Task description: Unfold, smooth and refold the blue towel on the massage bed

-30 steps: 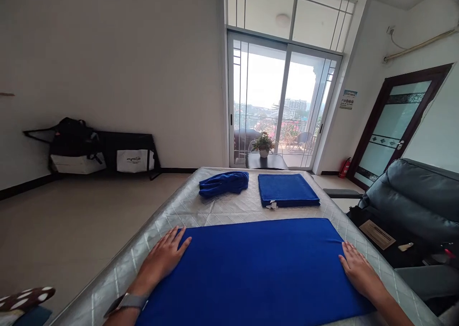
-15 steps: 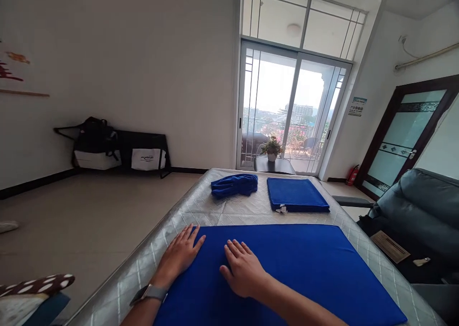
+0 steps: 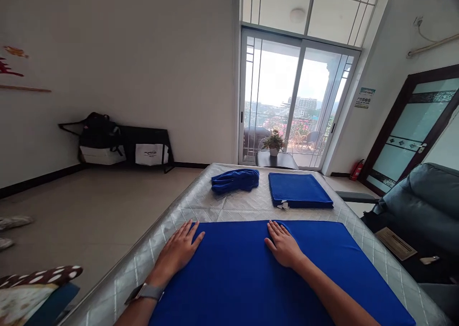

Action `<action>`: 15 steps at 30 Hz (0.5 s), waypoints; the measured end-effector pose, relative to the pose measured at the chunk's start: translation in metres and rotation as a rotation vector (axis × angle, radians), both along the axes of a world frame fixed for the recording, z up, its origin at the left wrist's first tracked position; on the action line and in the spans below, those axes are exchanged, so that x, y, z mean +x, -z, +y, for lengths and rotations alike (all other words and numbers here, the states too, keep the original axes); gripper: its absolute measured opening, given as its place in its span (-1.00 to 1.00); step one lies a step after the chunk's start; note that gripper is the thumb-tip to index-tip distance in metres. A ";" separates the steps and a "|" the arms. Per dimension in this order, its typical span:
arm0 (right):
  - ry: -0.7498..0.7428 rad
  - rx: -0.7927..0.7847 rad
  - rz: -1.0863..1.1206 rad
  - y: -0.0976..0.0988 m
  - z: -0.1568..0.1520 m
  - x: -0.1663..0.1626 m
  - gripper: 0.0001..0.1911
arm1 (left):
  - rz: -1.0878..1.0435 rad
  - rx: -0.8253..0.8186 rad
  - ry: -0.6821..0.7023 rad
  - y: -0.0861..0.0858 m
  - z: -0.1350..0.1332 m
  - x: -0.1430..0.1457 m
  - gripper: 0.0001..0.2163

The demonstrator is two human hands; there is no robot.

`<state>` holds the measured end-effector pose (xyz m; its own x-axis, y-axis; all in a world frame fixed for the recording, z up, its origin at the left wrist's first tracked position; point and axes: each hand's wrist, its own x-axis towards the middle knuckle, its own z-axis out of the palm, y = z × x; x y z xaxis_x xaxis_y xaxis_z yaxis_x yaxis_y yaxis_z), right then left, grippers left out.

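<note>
A large blue cloth (image 3: 233, 268) lies spread flat on a silvery quilted mattress (image 3: 201, 206). At its far left corner rests my left hand (image 3: 181, 244), palm down with the fingers stretched out and the thumb apart. My right hand (image 3: 283, 244) lies flat on the cloth near its far edge, right of the middle, fingers extended. A small wrinkle shows beside the right fingertips. Beyond the cloth are a loosely bundled blue cloth (image 3: 234, 180) on the left and a neatly folded blue stack (image 3: 301, 190) with white tags on the right.
A potted plant (image 3: 274, 142) stands on a dark chair (image 3: 276, 160) behind the mattress. To the right is a dark leather sofa (image 3: 426, 197) with a cardboard piece (image 3: 396, 243) on it. Polka-dotted fabric (image 3: 39, 280) sits at lower left, near a person's shoes (image 3: 14, 223).
My right hand has slid right and away from me, toward the cloth's far edge. My left hand stays at the corner. The shoes at left show more, and the view has shifted slightly.
</note>
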<state>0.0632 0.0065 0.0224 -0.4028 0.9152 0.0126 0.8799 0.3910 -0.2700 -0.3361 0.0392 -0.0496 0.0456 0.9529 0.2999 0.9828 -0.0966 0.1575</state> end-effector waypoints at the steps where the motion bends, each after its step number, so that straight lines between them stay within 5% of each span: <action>1: 0.043 0.002 -0.018 0.002 0.002 0.022 -0.26 | 0.007 0.000 0.002 0.000 0.001 -0.001 -0.38; 9: 0.393 0.093 -0.158 0.028 0.004 0.207 -0.26 | 0.004 -0.037 -0.031 0.006 0.008 -0.008 -0.31; 15: 0.525 0.098 -0.202 0.042 0.008 0.251 -0.24 | -0.048 0.034 0.056 0.011 0.009 -0.015 -0.38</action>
